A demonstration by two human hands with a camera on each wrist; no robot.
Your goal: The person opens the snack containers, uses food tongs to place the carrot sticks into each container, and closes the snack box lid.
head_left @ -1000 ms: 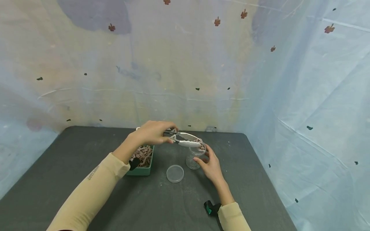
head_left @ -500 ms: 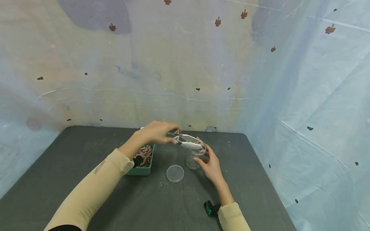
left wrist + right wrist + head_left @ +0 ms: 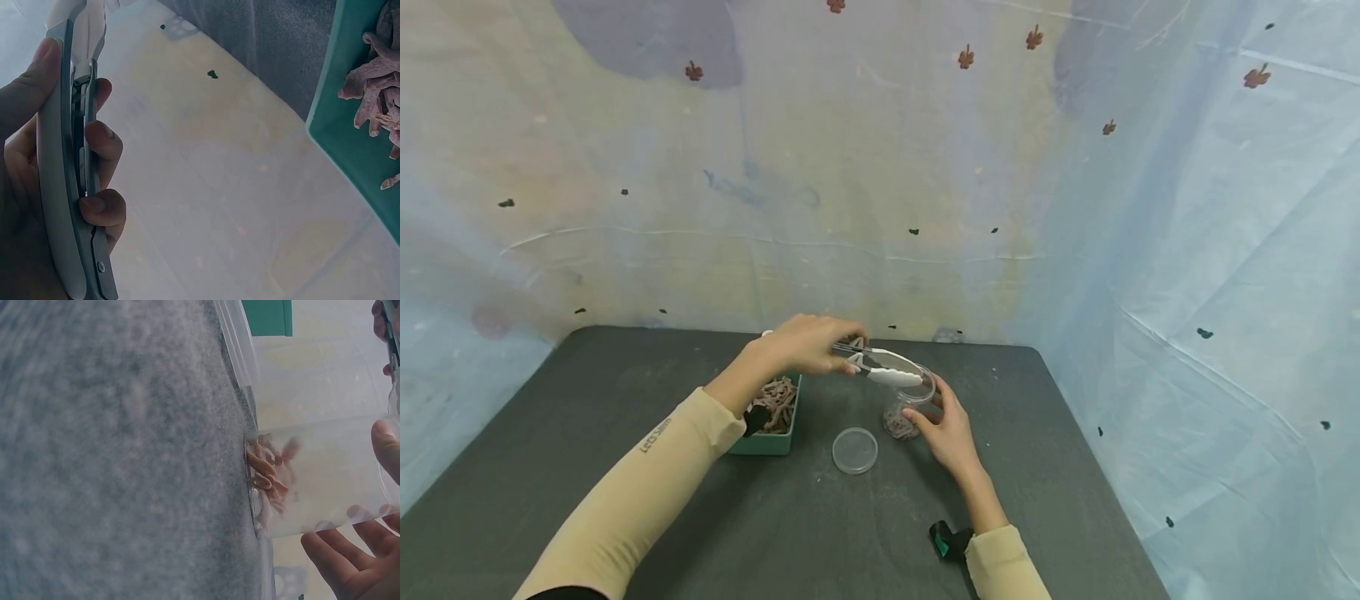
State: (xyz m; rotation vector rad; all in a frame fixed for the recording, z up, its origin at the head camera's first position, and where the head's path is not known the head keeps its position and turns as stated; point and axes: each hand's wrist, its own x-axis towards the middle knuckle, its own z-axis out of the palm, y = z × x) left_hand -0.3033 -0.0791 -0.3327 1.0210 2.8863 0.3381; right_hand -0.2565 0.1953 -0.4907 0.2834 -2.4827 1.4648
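Both arms point(image 3: 617, 492) forward, left fingers point(image 3: 103, 209) curled, right fingers point(image 3: 337, 553) in a grip opposite the thumb point(image 3: 387, 450).

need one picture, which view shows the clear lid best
The head view: it shows the clear lid whole, from above, on the dark table. The right wrist view catches only part of it, nearly edge-on; the left wrist view shows none.

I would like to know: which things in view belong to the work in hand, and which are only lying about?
In the work:
tongs, in the left hand
clear jar, in the right hand
brown strips, in jar and green box

Lying about or background:
clear lid, on the table, untouched; probably the jar's, perhaps needed later
patterned sheet behind
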